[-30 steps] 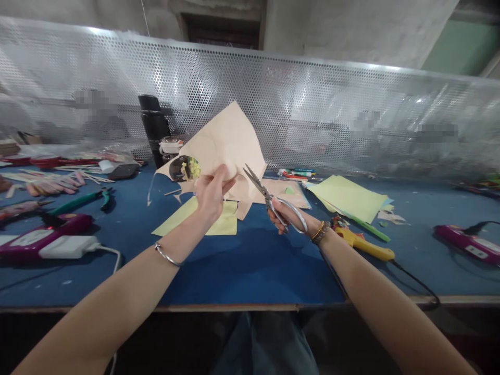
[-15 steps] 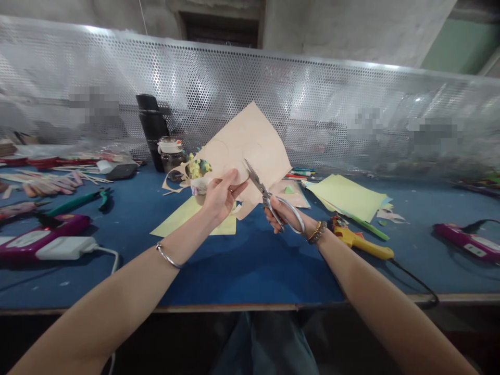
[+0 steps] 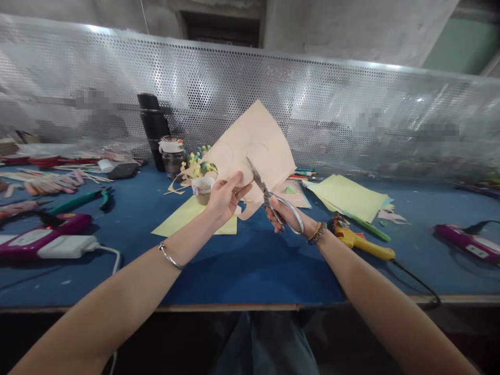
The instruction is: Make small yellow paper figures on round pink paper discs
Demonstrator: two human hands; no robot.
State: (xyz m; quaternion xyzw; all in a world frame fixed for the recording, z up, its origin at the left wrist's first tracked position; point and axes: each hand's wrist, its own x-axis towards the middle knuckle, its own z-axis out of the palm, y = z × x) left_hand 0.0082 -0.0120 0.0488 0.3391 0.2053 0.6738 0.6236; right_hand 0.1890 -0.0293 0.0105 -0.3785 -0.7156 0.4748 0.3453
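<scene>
At a long blue-topped workbench (image 3: 250,276), the head camera looks down on a person's two bare arms reaching out over the table. The left hand (image 3: 226,198) is closed, thumb and fingers pinching a peach craft sheet (image 3: 255,135) and holding it up off the bench, with faint round outlines showing on it. The right hand (image 3: 282,216) is clenched through the loops of some steel scissors (image 3: 269,197), blades pointing up against the sheet, though I can't tell if they're actually biting in. There's a metal bangle (image 3: 170,256) on the left wrist and beaded bracelets (image 3: 317,233) on the right.

Just under the sheet sits a yellow-green paper (image 3: 222,225), with a small cup (image 3: 203,190) near the left hand. Behind that you've got a glass jar (image 3: 172,158) and a black thermos (image 3: 153,130), right by a perforated metal screen (image 3: 250,88). Off to the right are a stack of pale green paper (image 3: 347,198) and a yellow glue gun (image 3: 363,247). Green-handled pliers (image 3: 80,203) lie on the left.
</scene>
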